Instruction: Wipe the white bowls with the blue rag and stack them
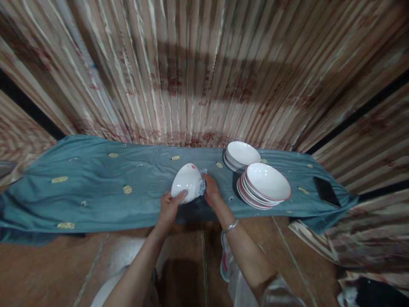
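Note:
A white bowl point(187, 181) with small red marks is tilted on its side above the front part of the cloth-covered table. My left hand point(171, 204) grips its rim, the thumb lying on the outside wall. At the bowl's base, my right hand point(211, 189) is closed on a light blue cloth point(202, 183) pressed against the bowl. To the right stands a stack of red-rimmed white bowls point(268, 182). Behind it is a second stack of white dishes point(243, 154).
A teal cloth point(102, 187) with yellow pineapple prints covers the long table. A black phone point(326, 192) lies near the right end. Patterned curtains point(198, 85) hang close behind the table, and dark poles point(361, 113) slant at both sides. Below is a brown tiled floor point(51, 266).

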A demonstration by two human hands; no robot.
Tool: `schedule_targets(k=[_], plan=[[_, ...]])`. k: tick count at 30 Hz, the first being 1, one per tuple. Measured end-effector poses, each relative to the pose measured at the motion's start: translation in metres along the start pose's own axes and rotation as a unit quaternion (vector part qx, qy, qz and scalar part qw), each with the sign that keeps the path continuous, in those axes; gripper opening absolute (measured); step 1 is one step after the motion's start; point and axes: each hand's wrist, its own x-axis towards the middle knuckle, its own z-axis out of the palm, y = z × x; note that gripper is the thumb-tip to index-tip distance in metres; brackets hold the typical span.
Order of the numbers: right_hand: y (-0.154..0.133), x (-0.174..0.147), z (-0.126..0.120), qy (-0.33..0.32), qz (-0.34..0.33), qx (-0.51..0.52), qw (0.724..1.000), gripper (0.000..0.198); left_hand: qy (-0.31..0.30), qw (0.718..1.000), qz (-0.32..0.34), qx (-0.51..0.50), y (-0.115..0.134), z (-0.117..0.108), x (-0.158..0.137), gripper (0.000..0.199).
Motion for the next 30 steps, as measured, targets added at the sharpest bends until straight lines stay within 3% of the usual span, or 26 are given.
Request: schedule_targets(k=[3,5,8,11,14,16,18,22,26,30], plan=[[-0.004,0.000,-0.001,0.010,0.036,0.052,0.998,0.031,-0.033,0.991,0.046,0.122,-0.007,-0.005,0.003,0.035],[-0.007,0.000,-0.003,0.014,0.053,0.075,0.996,0.029,-0.068,0.967,0.111,0.219,-0.010,-0.009,0.005,0.028],[-0.010,0.002,-0.005,0.019,0.056,0.087,0.994,0.031,-0.135,0.882,0.247,0.377,-0.013,-0.015,0.005,0.015],[-0.017,0.003,-0.008,0.031,0.034,0.066,0.997,0.035,-0.182,0.792,0.330,0.480,-0.015,-0.019,0.003,0.010],[-0.024,0.002,-0.013,0.024,-0.016,-0.037,0.999,0.038,-0.192,0.750,0.355,0.524,-0.019,-0.019,0.001,0.010],[-0.028,0.001,-0.017,0.010,-0.060,-0.110,0.992,0.035,-0.200,0.747,0.351,0.528,-0.021,-0.019,0.001,0.008],[-0.031,0.000,-0.022,-0.001,-0.087,-0.174,0.981,0.031,-0.199,0.761,0.347,0.510,-0.023,-0.017,0.001,0.010],[-0.034,-0.002,-0.034,-0.010,-0.080,-0.322,0.943,0.039,-0.171,0.782,0.356,0.482,-0.023,-0.014,0.000,0.050],[-0.039,-0.007,-0.045,-0.059,-0.064,-0.418,0.904,0.039,-0.121,0.798,0.343,0.481,-0.026,-0.011,-0.006,0.092],[-0.044,-0.012,-0.051,-0.073,-0.063,-0.456,0.885,0.030,-0.065,0.865,0.273,0.416,-0.039,-0.013,-0.009,0.124]])
